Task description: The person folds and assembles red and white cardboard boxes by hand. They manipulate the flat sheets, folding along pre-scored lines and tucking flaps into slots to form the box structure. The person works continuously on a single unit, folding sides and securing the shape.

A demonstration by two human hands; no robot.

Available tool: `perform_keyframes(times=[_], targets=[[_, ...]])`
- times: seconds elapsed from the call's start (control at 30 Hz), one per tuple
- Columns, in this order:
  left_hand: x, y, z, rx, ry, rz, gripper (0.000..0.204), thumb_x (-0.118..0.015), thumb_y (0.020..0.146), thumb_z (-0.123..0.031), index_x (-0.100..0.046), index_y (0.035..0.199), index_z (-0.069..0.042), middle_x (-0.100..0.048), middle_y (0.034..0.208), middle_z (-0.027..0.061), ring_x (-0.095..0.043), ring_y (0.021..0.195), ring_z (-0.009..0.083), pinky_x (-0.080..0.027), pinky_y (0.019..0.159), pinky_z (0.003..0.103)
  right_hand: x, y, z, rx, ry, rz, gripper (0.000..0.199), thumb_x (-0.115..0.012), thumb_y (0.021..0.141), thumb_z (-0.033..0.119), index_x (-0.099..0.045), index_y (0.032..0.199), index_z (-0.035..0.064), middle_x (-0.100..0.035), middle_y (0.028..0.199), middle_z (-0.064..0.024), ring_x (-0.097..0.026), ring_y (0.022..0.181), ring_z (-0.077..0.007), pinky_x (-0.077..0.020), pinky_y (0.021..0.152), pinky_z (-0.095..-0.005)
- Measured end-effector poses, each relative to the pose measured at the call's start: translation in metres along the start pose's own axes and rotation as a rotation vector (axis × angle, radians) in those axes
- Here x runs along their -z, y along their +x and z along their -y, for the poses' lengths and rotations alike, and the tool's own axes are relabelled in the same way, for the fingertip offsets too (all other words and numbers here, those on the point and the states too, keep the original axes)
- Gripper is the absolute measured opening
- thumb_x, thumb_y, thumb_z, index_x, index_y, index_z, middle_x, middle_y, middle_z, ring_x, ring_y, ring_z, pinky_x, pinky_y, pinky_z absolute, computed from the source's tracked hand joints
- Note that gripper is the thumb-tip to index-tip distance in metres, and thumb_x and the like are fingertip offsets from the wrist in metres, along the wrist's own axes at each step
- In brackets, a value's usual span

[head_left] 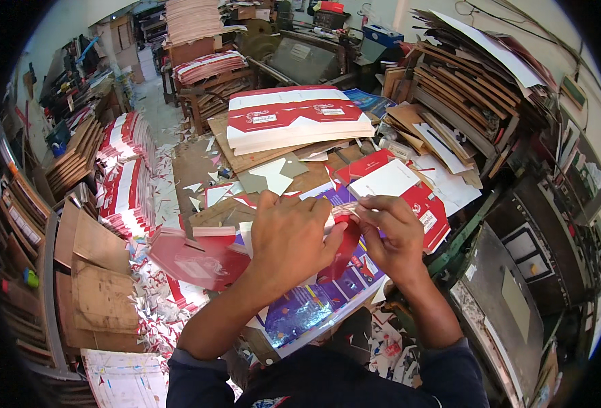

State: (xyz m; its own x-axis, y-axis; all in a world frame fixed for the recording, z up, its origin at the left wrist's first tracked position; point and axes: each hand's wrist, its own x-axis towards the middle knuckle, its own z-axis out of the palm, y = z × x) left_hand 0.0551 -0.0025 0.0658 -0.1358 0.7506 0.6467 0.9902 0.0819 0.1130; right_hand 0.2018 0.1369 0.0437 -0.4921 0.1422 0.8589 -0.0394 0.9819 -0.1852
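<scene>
My left hand (290,234) is wrapped around a stack of red printed die-cut card blanks (208,262), thumb pressed toward its right end. The stack extends left of my hand, showing pale cut edges and slots. Fingers of my right hand (392,231) are pinched at the stack's right end, on thin whitish edges there; exactly what they grip is partly hidden. Below both hands lies a shiny purple printed sheet (307,313) on the work table. Just beyond the right hand are a white card piece (385,178) and red printed blanks (433,214).
A tall stack of red-and-white printed sheets (297,122) sits on a board at the table's far side. More printed stacks (124,194) stand on the left. Paper scraps (161,309) litter the floor. Wooden boards (463,92) are piled at the right, above a dark metal machine (501,292).
</scene>
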Motion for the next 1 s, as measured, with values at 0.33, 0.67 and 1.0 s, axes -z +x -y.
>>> perform_keyframes(times=[0.33, 0.67, 1.0], targets=[[0.005, -0.01, 0.008, -0.174, -0.072, -0.011, 0.032, -0.071, 0.084, -0.04, -0.066, 0.086, -0.008, -0.067, 0.076, 0.0071, -0.065, 0.072, 0.0219, -0.039, 0.083, 0.042, 0.04, 0.047, -0.027, -0.694, 0.742, 0.781, 0.015, -0.079, 0.085, 0.013, -0.073, 0.091, 0.0011, -0.069, 0.08, -0.0018, -0.06, 0.076, -0.0074, -0.045, 0.069, -0.0247], [0.007, -0.019, 0.015, -0.33, -0.22, -0.002, 0.033, -0.073, 0.082, -0.043, -0.067, 0.09, -0.011, -0.065, 0.075, 0.0035, -0.065, 0.072, 0.02, -0.039, 0.089, 0.042, 0.042, 0.029, -0.028, -0.738, 0.885, 0.89, 0.016, -0.076, 0.09, 0.016, -0.074, 0.096, 0.0014, -0.068, 0.082, 0.0, -0.061, 0.078, -0.006, -0.049, 0.067, -0.0232], [0.01, -0.022, 0.017, -0.371, -0.242, 0.012, 0.033, -0.074, 0.081, -0.044, -0.066, 0.087, -0.012, -0.066, 0.077, 0.0004, -0.065, 0.075, 0.0183, -0.039, 0.09, 0.041, 0.052, 0.033, -0.002, -0.515, 0.639, 0.936, 0.022, -0.064, 0.099, 0.02, -0.067, 0.093, -0.0008, -0.062, 0.075, -0.0021, -0.052, 0.07, -0.0073, -0.0412, 0.062, -0.0268]])
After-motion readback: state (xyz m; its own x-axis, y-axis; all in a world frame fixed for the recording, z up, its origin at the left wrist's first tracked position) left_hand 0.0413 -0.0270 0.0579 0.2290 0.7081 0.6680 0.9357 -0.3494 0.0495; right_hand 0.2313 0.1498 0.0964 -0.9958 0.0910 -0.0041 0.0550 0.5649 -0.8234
